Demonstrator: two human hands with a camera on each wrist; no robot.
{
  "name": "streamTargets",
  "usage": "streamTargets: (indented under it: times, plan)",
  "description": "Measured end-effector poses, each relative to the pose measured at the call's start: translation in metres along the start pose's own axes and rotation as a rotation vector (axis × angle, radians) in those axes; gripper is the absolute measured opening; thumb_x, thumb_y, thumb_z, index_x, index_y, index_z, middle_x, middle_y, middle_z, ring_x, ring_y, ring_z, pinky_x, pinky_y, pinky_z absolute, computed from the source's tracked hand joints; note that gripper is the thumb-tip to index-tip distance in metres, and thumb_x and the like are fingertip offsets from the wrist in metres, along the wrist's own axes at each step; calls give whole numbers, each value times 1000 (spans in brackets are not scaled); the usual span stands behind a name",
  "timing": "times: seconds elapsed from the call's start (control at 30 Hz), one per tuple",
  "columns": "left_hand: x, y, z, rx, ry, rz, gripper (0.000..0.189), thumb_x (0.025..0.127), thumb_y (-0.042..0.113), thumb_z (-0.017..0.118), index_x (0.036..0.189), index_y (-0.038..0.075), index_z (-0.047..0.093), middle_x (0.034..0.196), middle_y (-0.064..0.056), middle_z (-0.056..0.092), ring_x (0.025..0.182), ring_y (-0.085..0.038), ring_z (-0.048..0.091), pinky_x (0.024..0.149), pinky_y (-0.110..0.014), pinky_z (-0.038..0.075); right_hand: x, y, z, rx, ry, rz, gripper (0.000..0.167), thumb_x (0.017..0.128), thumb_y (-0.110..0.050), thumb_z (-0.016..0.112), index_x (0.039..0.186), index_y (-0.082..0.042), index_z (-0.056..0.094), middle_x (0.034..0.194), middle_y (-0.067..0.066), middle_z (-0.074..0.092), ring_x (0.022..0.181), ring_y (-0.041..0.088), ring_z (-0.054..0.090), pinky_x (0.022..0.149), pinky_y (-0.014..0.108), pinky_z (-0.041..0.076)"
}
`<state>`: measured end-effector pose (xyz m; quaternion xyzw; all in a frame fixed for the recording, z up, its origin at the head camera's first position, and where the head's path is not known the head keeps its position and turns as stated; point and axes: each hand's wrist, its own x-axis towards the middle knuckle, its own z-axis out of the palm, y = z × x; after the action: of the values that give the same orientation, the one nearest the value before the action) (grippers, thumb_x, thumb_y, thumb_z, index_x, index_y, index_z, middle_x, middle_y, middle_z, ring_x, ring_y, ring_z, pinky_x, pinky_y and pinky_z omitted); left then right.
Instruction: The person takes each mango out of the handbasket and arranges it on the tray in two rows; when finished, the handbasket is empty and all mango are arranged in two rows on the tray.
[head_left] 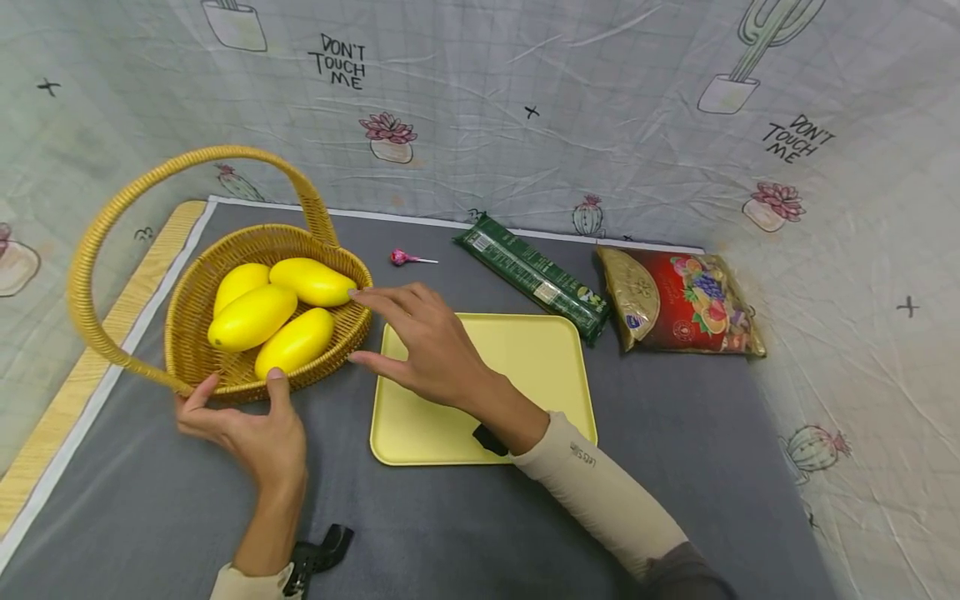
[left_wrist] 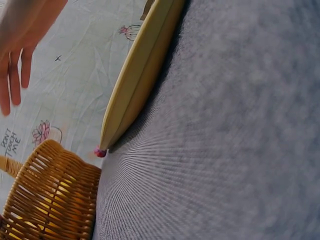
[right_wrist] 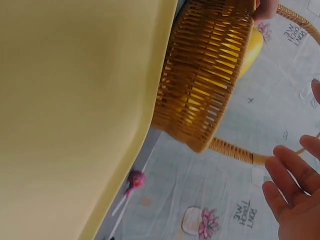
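Observation:
A woven wicker basket [head_left: 348, 346] with a tall arched handle stands on the left, holding several yellow mangoes [head_left: 253, 317]. At its near rim my left hand [head_left: 251, 437] grips the edge, the thumb at the rim by one mango and the fingers near the foot of the handle. My right hand [head_left: 431, 342] hovers over the left part of a yellow tray [head_left: 517, 342], fingers extended toward the basket's right rim. Nothing shows in its grasp; the right wrist view also has these fingers [right_wrist: 287, 172] apart from the basket [right_wrist: 200, 75].
Behind the tray lies a pink-wrapped lollipop [head_left: 401, 257]. A long green packet [head_left: 532, 275] rests at the tray's back right corner. Further right is a red and gold bag [head_left: 682, 300] with fruit pictures. A patterned cloth [head_left: 480, 108] hangs behind the grey tabletop [head_left: 420, 533].

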<state>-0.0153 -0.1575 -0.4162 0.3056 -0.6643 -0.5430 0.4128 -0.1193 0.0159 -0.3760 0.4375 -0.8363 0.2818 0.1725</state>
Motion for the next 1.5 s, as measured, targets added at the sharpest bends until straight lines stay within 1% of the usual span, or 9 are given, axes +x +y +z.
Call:
streamTargets:
  times: [0.23,0.43,0.57,0.73,0.93,1.03,1.17,1.37,1.5]
  plan:
    - [0,-1,1,-12,2,-14,44,94,8,68,128,5,40,159,-19,19,160,-19,12,123,-28,13,28,-4,25,125,-72,47,71,91,-47,83,151,-18,60,145,3,65,124,17,58,96,26,47]
    - [1,-2,1,-11,9,-17,51,94,9,69,133,-2,39,155,-20,20,159,-20,12,125,-31,12,52,-5,44,200,-181,88,70,93,-46,81,154,-22,57,150,-1,60,136,14,53,112,25,41]
    - [1,-4,1,-31,1,-23,52,94,10,70,133,1,38,155,-20,18,159,-20,12,126,-35,12,69,-7,57,225,-254,119,70,93,-47,80,155,-25,56,153,-5,58,140,11,50,117,21,35]
    - [3,-11,0,-42,-1,-31,52,94,11,71,134,3,38,156,-18,17,159,-20,12,125,-39,14,89,-12,72,237,-337,105,69,95,-45,78,156,-24,54,158,-5,55,144,12,46,119,19,29]
    - [6,-26,0,-51,4,-37,55,94,13,72,136,2,38,156,-16,17,159,-19,10,124,-42,15,106,-13,87,229,-427,37,70,96,-43,78,157,-22,53,163,4,50,152,17,41,124,21,24]
    - [8,-37,-1,-48,5,-33,58,94,15,74,136,1,37,155,-16,18,158,-19,11,123,-42,16,112,-13,93,223,-454,-8,68,96,-40,78,156,-20,55,163,4,50,153,17,40,125,21,21]
    - [10,-46,-2,-57,8,-39,59,93,17,76,137,5,39,156,-12,17,158,-17,13,123,-43,17,115,-13,98,230,-477,-34,65,97,-36,78,155,-19,56,159,-1,55,151,13,42,124,19,20]
    - [10,-47,-3,-59,-6,-55,60,93,20,77,138,12,39,159,-9,14,157,-16,14,127,-47,16,115,-16,100,205,-452,-40,63,96,-37,78,153,-20,57,154,-5,59,143,12,48,121,17,24]
    - [11,-44,-2,-66,2,-49,59,94,17,75,138,8,38,158,-11,15,157,-18,14,126,-48,16,115,-18,96,196,-415,-26,65,95,-40,79,153,-21,58,154,-5,60,142,12,49,121,17,24]
